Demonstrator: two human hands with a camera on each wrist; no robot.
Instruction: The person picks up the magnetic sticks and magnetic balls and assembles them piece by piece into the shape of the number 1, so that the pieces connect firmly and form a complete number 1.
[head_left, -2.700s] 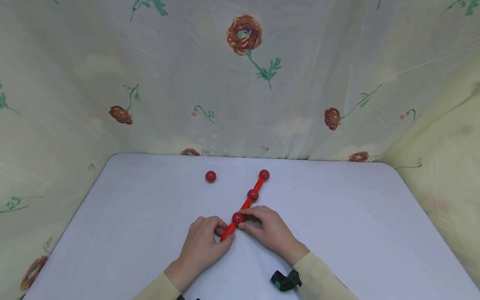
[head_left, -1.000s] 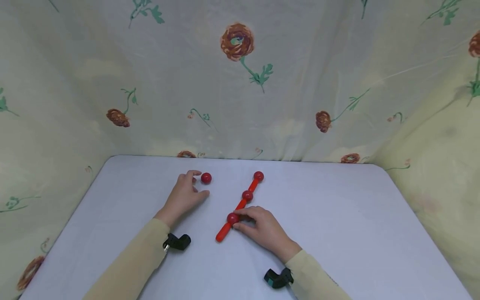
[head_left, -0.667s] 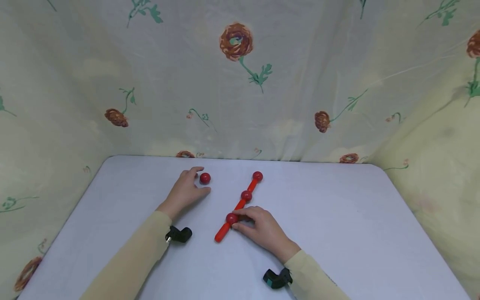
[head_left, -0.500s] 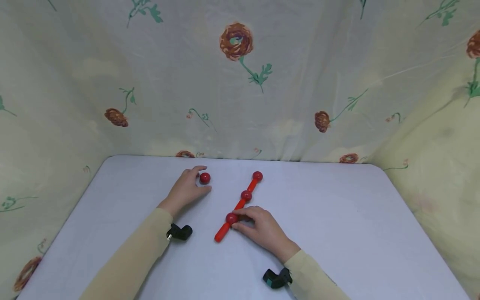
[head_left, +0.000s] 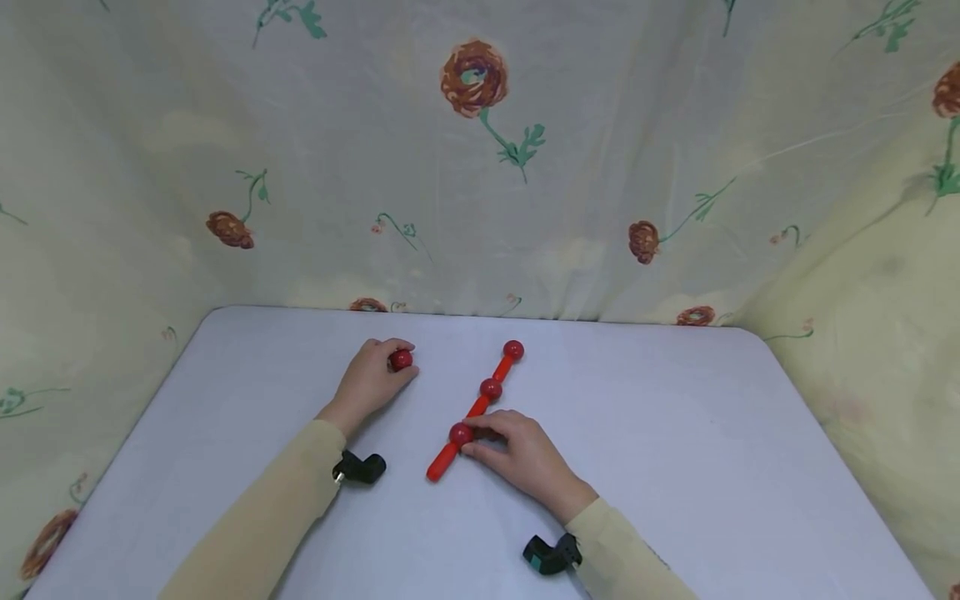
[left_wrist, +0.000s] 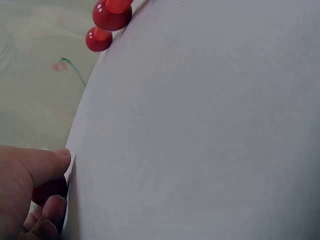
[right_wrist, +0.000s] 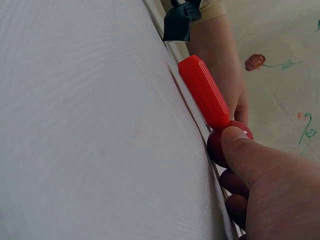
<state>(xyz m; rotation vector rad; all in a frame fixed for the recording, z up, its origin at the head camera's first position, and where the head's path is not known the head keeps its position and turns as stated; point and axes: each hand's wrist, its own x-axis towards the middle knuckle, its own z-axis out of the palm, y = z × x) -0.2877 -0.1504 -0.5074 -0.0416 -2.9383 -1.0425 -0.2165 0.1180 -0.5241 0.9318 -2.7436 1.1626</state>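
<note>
My left hand (head_left: 369,379) has its thumb and fingers round a loose glossy red ball (head_left: 401,359) near the back of the table. In the left wrist view the same ball (left_wrist: 50,191) is partly hidden by the fingers. A chain of red balls joined by orange-red rods (head_left: 478,406) lies slantwise across the middle. Its nearest ball (head_left: 461,434) is pinched by my right hand (head_left: 525,454). From that ball a ridged orange-red rod (right_wrist: 205,92) juts out with a free end, towards the front left in the head view.
The white-covered table (head_left: 675,433) has rounded back corners. A flower-patterned curtain (head_left: 337,150) hangs behind it and along both sides. Black wrist cameras (head_left: 362,468) sit at both sleeves, the right camera (head_left: 551,555) low over the table.
My left hand has left the chain's front rod, reached to the back left and closed its fingers on the loose ball, which shifted slightly. The right hand keeps its pinch on the chain's nearest ball.
</note>
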